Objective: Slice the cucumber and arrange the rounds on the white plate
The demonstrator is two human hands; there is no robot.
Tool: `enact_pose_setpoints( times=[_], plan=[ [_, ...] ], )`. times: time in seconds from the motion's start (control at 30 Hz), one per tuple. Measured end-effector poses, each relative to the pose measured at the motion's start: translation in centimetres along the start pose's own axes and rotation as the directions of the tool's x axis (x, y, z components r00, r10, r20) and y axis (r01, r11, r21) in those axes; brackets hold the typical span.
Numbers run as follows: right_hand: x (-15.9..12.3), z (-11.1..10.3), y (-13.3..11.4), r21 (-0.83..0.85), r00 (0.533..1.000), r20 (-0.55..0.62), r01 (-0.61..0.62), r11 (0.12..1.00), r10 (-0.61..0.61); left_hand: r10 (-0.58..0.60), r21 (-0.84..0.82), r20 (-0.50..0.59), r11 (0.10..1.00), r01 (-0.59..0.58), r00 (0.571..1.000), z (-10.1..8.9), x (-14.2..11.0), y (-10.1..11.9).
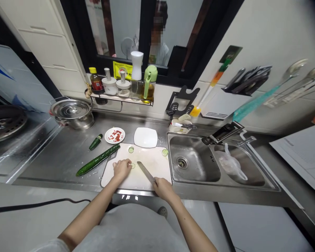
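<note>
My right hand [164, 189] is wrapped round the handle of a kitchen knife [146, 171], its blade angled up and left over the white cutting board [149, 182]. On the board's left half, my left hand [123, 169] is closed, fingertips at the edge of a thin cucumber slice [132, 166]. Farther back on the board lies a second slice [131, 149], and a few stacked slices [165, 152] sit at the right edge. A long cucumber [97, 161] rests left of the board, one end against its corner. Behind it is a short cucumber piece [95, 142].
Behind the board stand a plate of chopped red pieces [114, 135] and a white plate [145, 137]. A double sink [194, 157] adjoins on the right, with a plastic bag [231, 162] inside. A lidded steel pot [75, 113] stands left, below a condiment shelf [123, 99].
</note>
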State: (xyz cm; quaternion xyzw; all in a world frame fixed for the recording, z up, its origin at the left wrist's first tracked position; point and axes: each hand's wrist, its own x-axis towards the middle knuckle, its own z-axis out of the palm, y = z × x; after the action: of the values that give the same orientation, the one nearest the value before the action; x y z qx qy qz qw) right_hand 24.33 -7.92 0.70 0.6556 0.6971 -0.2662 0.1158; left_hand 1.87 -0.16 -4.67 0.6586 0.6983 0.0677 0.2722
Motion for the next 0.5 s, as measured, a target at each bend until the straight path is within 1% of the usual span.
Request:
enact_pose_setpoints(
  times=[0.13,0.27,0.5],
  plan=[
    [0.0,0.2,-0.9,-0.039,0.999,0.009,0.042,0.998,-0.041,0.002,0.038,-0.037,0.999,0.000,0.999,0.0,0.0,-0.6],
    [0.0,0.5,-1.6,-0.072,0.998,0.017,0.065,0.995,-0.064,0.008,0.029,-0.032,1.000,-0.007,0.999,0.0,0.1,-0.7],
    [-0.2,0.8,-2.2,-0.096,0.998,0.028,0.062,0.993,-0.059,0.020,0.028,-0.018,0.999,-0.019,1.000,0.1,0.2,-0.4]
  ],
)
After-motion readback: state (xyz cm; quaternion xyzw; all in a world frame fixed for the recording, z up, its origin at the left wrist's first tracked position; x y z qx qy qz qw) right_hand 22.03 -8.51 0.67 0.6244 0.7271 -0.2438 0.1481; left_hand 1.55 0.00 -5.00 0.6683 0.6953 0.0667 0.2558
